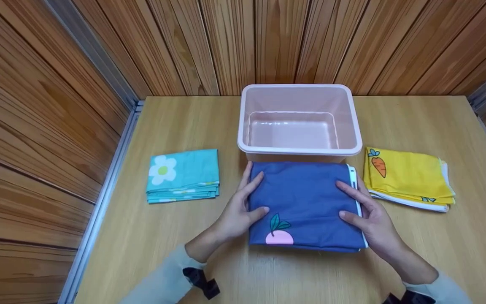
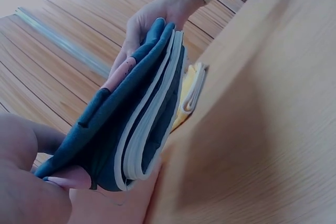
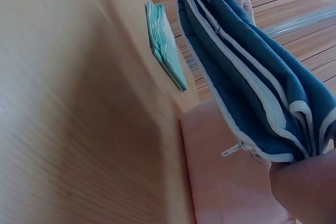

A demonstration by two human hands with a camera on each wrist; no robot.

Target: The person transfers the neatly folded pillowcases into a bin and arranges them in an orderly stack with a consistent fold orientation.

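A folded blue cloth (image 1: 302, 198) with white edging and a pink fruit print is gripped between both hands, in front of the pink bin. My left hand (image 1: 241, 207) grips its left side, thumb on top and the other fingers around the edge. On the opposite side my right hand (image 1: 371, 219) holds it the same way. Both wrist views show the folded layers (image 2: 142, 124) raised above the table, with a shadow beneath. A zipper pull (image 3: 231, 150) hangs from the white edge in the right wrist view.
The pink plastic bin (image 1: 300, 151) stands at the back middle of the wooden table (image 1: 184, 236). A folded turquoise flower-print cloth (image 1: 192, 169) lies to the left, a folded yellow carrot-print cloth (image 1: 411, 175) to the right. Wood-panelled walls (image 1: 276, 42) border the table.
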